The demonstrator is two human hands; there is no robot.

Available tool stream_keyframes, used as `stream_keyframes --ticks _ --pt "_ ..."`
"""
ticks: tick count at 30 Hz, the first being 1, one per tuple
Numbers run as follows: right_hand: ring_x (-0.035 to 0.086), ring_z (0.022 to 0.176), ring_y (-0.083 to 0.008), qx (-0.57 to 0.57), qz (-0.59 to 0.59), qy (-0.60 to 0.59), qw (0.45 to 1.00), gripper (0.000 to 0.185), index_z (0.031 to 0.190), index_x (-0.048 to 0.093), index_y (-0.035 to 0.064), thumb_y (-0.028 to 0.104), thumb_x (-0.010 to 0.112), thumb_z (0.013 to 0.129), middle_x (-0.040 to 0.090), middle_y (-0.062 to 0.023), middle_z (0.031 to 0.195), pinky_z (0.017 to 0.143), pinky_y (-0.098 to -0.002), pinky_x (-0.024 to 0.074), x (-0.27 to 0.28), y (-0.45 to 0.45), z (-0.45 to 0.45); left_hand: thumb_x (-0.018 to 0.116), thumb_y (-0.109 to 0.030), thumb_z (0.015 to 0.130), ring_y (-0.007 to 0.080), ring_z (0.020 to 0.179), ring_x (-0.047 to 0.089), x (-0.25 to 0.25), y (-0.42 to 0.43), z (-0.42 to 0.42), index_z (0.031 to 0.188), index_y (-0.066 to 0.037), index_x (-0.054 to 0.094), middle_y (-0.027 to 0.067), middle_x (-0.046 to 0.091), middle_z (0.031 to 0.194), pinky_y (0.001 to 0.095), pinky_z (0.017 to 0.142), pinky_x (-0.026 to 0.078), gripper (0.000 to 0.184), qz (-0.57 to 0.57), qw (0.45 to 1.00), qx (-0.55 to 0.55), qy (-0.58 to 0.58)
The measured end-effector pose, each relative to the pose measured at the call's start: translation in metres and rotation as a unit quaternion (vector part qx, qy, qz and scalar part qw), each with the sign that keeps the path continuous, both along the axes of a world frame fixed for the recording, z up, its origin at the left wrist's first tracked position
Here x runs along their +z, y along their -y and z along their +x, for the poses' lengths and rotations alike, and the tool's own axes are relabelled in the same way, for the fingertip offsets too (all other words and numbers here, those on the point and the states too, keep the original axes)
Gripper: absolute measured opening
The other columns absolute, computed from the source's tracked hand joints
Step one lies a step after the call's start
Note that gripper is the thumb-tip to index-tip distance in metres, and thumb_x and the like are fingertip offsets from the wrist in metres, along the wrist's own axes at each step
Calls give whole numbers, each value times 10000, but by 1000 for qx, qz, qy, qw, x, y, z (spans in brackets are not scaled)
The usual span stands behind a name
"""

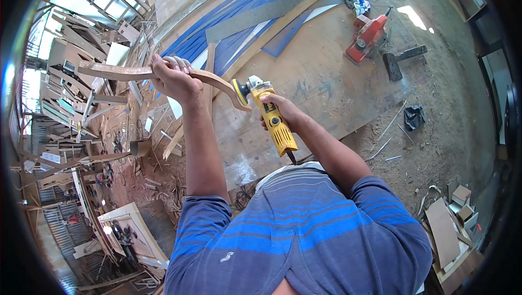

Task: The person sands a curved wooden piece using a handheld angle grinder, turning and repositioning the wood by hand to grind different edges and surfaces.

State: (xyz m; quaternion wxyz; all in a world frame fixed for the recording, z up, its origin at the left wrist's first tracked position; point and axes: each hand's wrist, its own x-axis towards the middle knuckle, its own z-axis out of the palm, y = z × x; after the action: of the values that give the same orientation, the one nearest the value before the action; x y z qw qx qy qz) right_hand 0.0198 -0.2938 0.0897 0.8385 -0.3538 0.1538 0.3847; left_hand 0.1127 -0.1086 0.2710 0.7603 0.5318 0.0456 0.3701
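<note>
1. The left hand (176, 77), left of the frame's upper centre, is wrapped around a curved wooden piece (122, 72) that reaches from the upper left toward the centre.
2. The right hand (281, 111), near the centre, grips a yellow grinder (281, 136); its disc (239, 93) is at the wood's lower end, touching or just beside, I cannot tell which.
3. Beyond, blue sheets (278, 43) lie at upper centre.
4. At upper right are a red power tool (365, 38) and a hammer (392, 67).
</note>
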Motion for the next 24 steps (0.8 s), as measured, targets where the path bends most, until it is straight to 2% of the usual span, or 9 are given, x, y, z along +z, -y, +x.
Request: stream_keyframes --ticks 13,16,19,22,24 --pt "712 677 -287 8 46 -37 998 475 1217 539 23 378 681 935 677 -171 849 656 -444 629 -11 -7 1 509 -257 1069 74 404 353 -3 -16 2 715 -171 365 -48 358 530 260 401 312 392 -17 1000 -5 -2" --pt "715 667 -284 -13 11 -17 1000 447 1100 578 20 413 680 914 680 -152 820 648 -426 626 -5 -11 1 508 -247 1062 74 403 349 -3 -13 2 705 -170 366 -45 361 529 261 401 315 392 -6 1000 1 10" --pt "716 666 -283 -9 22 -29 999 451 1092 581 13 415 680 913 681 -153 820 650 -426 627 -10 -11 0 504 -242 1058 77 401 344 -2 -14 4 694 -171 364 -45 358 528 262 402 314 397 -17 1000 -6 8" --pt "717 672 -284 -2 10 -40 999 457 1097 580 6 412 678 911 684 -157 824 653 -428 629 -10 -12 1 503 -241 1058 79 400 343 -3 -16 5 687 -172 361 -45 357 527 264 405 309 404 -25 1000 -3 -6" --pt "711 679 -285 -5 30 -36 999 458 1169 548 16 385 672 929 678 -173 858 660 -440 629 -13 -12 2 520 -271 1055 74 420 323 -1 -13 6 698 -181 355 -52 338 539 262 422 284 404 -19 1000 8 -6"
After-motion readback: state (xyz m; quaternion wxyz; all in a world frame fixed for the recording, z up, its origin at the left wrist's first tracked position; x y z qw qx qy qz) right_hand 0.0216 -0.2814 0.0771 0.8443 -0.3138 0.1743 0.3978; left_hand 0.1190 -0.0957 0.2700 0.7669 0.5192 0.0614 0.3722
